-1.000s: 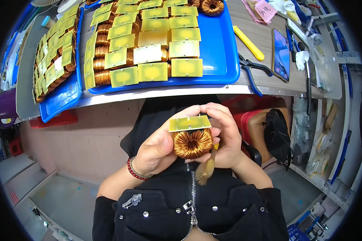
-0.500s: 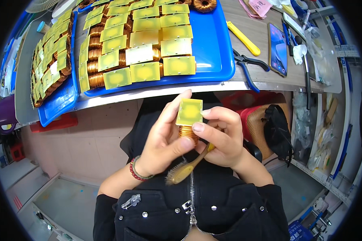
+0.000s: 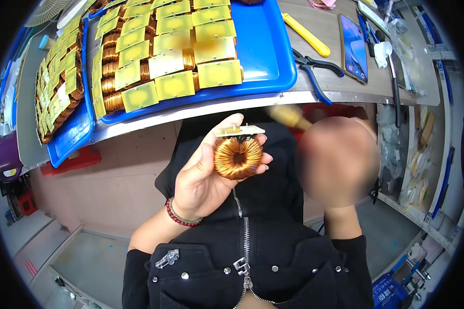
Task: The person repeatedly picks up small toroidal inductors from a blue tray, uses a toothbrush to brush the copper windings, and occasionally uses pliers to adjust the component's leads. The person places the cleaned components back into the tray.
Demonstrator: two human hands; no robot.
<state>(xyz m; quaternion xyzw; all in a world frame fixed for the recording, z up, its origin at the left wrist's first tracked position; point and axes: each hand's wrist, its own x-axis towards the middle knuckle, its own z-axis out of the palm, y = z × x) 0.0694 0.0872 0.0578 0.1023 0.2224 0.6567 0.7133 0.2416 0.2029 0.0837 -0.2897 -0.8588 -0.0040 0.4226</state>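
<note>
In my left hand [image 3: 198, 175] a ring-shaped copper-wire coil [image 3: 226, 164] is held near my lap, its round hole facing up toward me. A small yellow circuit board [image 3: 239, 131] sits on the coil's far edge, seen nearly edge-on, with thin pins on it. My thumb lies along the coil's left side and fingertips show at its right. My right hand [image 3: 337, 162] is off to the right of the coil, badly blurred. Out of it toward the table points a small brush [image 3: 288, 116], also smeared; the fingers around it cannot be made out.
A large blue tray [image 3: 265, 49] holds rows of coils topped with yellow boards; a second blue tray [image 3: 69, 141] with more stands left. Right of them lie a yellow utility knife [image 3: 307, 35], pliers [image 3: 319, 69] and a phone [image 3: 353, 49]. The table's metal edge [image 3: 185, 110] runs beyond my hands.
My right hand has left the coil and swung right with the brush, which now points away from me. My left hand has turned the coil from board face up to ring face up.
</note>
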